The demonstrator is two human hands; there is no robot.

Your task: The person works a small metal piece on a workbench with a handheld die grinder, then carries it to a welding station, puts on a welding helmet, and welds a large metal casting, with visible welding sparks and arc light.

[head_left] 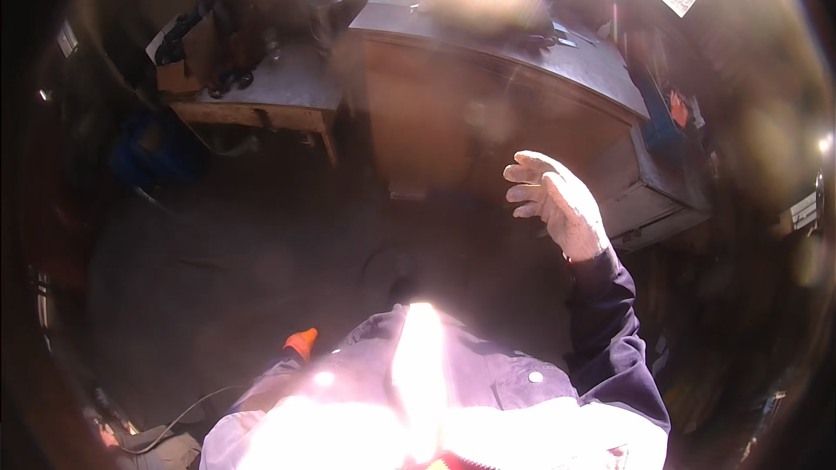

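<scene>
Right hand (562, 204): in a pale glove, it hung raised ahead of the body on the right, with nothing in its grasp.
Right fingers (522, 194): slightly parted and softly curved, pointing left, pinching nothing; the loose curl looked more like a relaxed carry than a grip.
Left hand (302, 342): low beside the body, an orange glove largely hidden by the jacket (514, 365); whether its fingers were spread or pressed together, or held anything, I could not tell.
Brown-fronted bench (488, 113): the nearest large thing to the right fingers, standing ahead of them, its front panel beyond the fingertips and its grey top farther off; no contact showed.
Pale cabinet (653, 209): behind the right hand in the view, at the bench's right end, probably set there to continue the working row.
Bench top: a clutter of hard-to-read items lay toward its far side, perhaps pushed back to leave the near edge free.
Side bench (270, 103): left of the brown front, with dark items and a brown box (178, 78) gathered at its left end, seemingly stored out of the way.
Blue container (157, 152): on the floor (261, 252) beside the side bench, blurred, likely tucked there to spare the walkway.
Light: strong glare washed out the jacket's front and hid detail.
</scene>
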